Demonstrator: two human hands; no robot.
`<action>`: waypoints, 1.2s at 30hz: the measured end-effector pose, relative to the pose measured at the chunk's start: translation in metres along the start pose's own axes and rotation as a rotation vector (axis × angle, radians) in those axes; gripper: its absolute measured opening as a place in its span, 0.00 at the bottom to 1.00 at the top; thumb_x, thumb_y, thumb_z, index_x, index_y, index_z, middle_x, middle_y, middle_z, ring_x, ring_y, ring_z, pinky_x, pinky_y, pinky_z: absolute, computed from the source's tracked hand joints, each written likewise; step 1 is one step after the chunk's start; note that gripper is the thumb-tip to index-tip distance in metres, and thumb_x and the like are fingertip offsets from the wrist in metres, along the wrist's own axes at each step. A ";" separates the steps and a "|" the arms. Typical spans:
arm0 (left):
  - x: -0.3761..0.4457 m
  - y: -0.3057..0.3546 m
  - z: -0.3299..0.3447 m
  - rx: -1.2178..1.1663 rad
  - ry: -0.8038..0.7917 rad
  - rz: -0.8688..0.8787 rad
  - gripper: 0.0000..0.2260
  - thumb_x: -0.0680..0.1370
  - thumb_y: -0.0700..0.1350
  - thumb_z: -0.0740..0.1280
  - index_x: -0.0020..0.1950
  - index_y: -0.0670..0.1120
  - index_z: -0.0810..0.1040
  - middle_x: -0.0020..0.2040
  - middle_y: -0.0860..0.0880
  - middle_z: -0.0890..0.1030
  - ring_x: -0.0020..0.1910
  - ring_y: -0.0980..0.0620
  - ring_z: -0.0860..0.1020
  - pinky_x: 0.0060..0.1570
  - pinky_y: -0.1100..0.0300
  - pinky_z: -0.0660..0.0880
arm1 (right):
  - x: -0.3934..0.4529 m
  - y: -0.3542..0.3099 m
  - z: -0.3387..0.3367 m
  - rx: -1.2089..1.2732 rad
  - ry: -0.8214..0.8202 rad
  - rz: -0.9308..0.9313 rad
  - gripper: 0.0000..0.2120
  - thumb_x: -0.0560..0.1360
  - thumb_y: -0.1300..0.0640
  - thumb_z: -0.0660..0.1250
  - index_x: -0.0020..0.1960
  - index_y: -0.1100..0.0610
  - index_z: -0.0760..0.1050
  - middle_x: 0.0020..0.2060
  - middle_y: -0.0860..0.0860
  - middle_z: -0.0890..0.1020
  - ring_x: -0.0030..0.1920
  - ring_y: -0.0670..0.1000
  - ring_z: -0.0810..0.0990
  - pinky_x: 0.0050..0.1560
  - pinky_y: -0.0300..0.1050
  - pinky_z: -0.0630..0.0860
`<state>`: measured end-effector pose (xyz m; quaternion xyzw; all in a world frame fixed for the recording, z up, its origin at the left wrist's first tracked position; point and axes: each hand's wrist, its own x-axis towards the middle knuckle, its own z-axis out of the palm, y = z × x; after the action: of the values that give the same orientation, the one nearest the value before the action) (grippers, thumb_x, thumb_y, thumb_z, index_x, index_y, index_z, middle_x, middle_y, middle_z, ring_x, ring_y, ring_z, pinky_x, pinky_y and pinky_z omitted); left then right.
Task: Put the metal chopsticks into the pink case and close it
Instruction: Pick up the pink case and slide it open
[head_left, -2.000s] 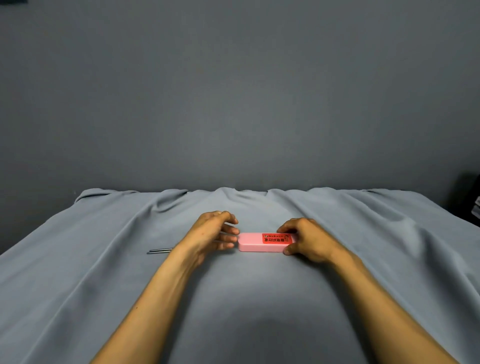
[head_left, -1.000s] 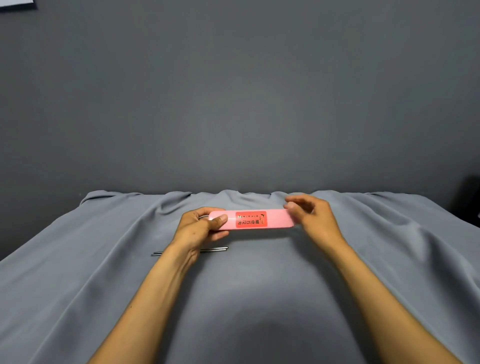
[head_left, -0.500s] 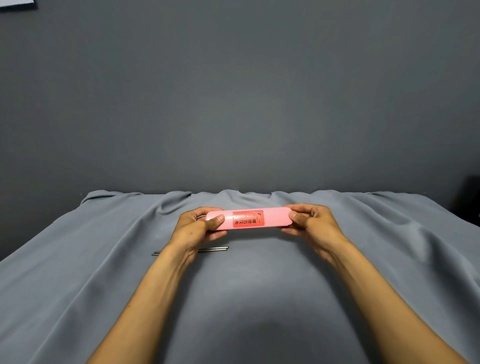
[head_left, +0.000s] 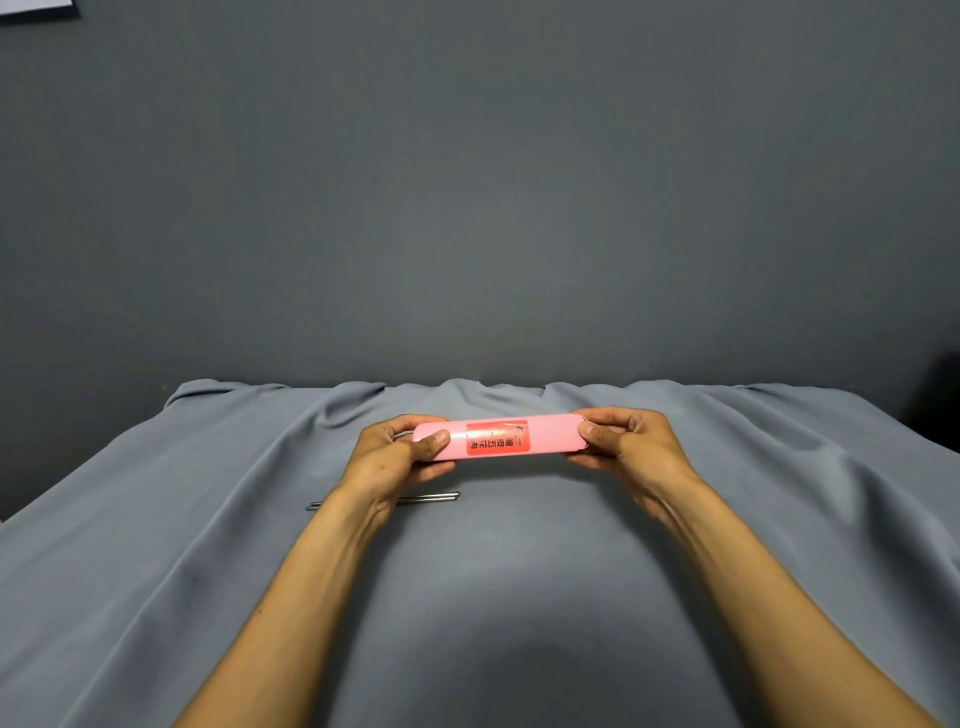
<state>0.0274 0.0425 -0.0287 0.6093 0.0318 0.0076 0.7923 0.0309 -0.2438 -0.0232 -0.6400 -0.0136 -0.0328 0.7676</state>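
A long pink case (head_left: 548, 435) with a red label on its lid hangs level above the table, lid closed. My left hand (head_left: 397, 457) grips its left end, thumb on top. My right hand (head_left: 623, 441) grips its right end the same way. The metal chopsticks (head_left: 431, 499) lie side by side on the cloth below and slightly left of the case; my left wrist hides their middle part.
A grey cloth (head_left: 519, 571) with soft folds covers the whole table. A plain grey wall stands right behind the far edge. A dark object (head_left: 940, 395) sits at the far right edge.
Two seconds ago the case lay on the cloth between my hands. Both hands have since lifted it off the table; my right hand has shifted to pinch its right end.
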 end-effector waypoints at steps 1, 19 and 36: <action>0.000 0.000 0.000 -0.001 0.000 0.000 0.08 0.74 0.32 0.74 0.52 0.38 0.84 0.50 0.39 0.85 0.45 0.44 0.86 0.41 0.56 0.86 | 0.001 0.000 0.000 0.001 0.000 -0.001 0.08 0.78 0.71 0.67 0.54 0.67 0.83 0.47 0.65 0.86 0.47 0.61 0.86 0.47 0.50 0.87; 0.002 0.002 -0.005 -0.015 0.000 0.000 0.10 0.74 0.32 0.73 0.55 0.37 0.83 0.50 0.40 0.85 0.46 0.44 0.86 0.41 0.56 0.86 | -0.002 -0.003 0.000 0.047 0.043 -0.032 0.06 0.76 0.69 0.71 0.52 0.68 0.84 0.43 0.61 0.87 0.44 0.57 0.87 0.46 0.48 0.87; 0.003 0.006 -0.014 -0.026 0.000 -0.004 0.10 0.74 0.32 0.72 0.55 0.37 0.84 0.52 0.39 0.84 0.47 0.43 0.85 0.41 0.56 0.86 | 0.000 -0.002 -0.001 0.021 0.137 -0.062 0.07 0.79 0.69 0.67 0.51 0.67 0.84 0.47 0.63 0.86 0.45 0.58 0.86 0.45 0.47 0.87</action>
<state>0.0300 0.0581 -0.0262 0.5988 0.0330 0.0066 0.8002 0.0312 -0.2454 -0.0217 -0.6275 0.0185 -0.1002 0.7719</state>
